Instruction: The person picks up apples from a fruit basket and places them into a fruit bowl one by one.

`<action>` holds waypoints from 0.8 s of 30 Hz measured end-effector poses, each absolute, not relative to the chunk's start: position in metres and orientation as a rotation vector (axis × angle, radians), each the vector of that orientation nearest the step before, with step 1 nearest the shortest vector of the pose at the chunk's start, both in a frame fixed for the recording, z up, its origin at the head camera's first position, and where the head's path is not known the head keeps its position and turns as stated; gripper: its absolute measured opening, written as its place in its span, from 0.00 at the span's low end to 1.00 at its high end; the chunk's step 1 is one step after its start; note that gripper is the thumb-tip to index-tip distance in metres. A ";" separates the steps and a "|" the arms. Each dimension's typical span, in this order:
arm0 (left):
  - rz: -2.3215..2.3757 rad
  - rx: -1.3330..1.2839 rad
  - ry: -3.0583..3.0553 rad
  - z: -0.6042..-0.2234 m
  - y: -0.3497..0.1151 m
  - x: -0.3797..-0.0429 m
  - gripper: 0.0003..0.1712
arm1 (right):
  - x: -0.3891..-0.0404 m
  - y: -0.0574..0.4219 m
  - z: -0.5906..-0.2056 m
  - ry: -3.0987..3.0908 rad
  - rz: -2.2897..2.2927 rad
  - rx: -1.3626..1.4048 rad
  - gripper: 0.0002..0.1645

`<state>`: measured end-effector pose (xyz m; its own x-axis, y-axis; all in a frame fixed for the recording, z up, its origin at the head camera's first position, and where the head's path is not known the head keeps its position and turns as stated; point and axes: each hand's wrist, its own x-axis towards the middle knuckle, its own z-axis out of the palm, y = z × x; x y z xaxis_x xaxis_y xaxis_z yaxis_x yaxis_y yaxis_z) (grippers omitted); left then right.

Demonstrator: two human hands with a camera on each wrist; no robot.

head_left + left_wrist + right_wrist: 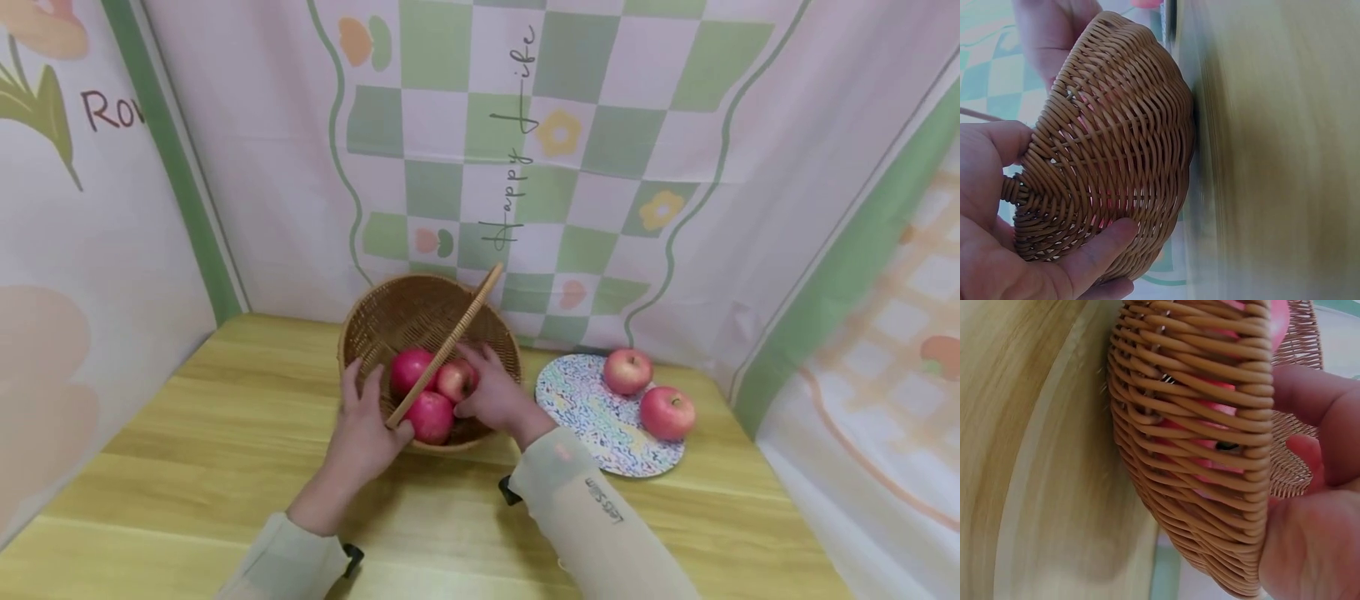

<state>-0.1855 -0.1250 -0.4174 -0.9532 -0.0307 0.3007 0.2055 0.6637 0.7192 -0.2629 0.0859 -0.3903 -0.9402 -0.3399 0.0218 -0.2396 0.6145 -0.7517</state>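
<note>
A brown wicker basket (pixel 427 287) with a thin arched handle (pixel 457 329) stands on the table. My left hand (pixel 367 437) grips its near left rim; in the left wrist view, the thumb is over the rim and the fingers (pixel 1100 253) lie along the woven outside. Inside are three red apples, one at the back left (pixel 408 367), one at the front (pixel 430 418) and one at the right (pixel 455 382). Reaching over the right rim, my right hand (pixel 498 396) holds the right apple between thumb and fingers. The basket's weave partly hides the apples in both wrist views.
To the right of the basket lies a round, colour-speckled plate (pixel 577 408). Two more apples rest at its right side, one behind (pixel 628 371) and one nearer (pixel 667 412). A wooden table (pixel 187 450) bears everything, with a printed curtain (pixel 510 133) behind.
</note>
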 end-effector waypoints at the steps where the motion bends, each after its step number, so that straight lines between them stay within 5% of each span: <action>1: -1.173 -0.139 -2.595 -0.417 -0.125 -0.186 0.53 | -0.264 0.085 -0.391 2.712 -1.226 -0.489 0.65; 10: -1.155 -0.159 -2.577 -0.419 -0.124 -0.184 0.52 | -0.269 0.080 -0.403 2.829 -1.048 -0.643 0.59; 20: -1.123 -0.176 -2.563 -0.416 -0.120 -0.181 0.53 | -0.262 0.074 -0.409 3.031 -0.884 -0.682 0.28; 24: -1.119 -0.171 -2.573 -0.415 -0.120 -0.180 0.53 | -0.260 0.072 -0.408 3.062 -0.836 -0.658 0.28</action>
<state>-0.1803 -0.1196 -0.4148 -0.9387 -0.0208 0.3442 0.2375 0.6846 0.6892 -0.2605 0.0716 -0.4080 -0.9128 -0.3570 0.1985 -0.4084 0.7851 -0.4657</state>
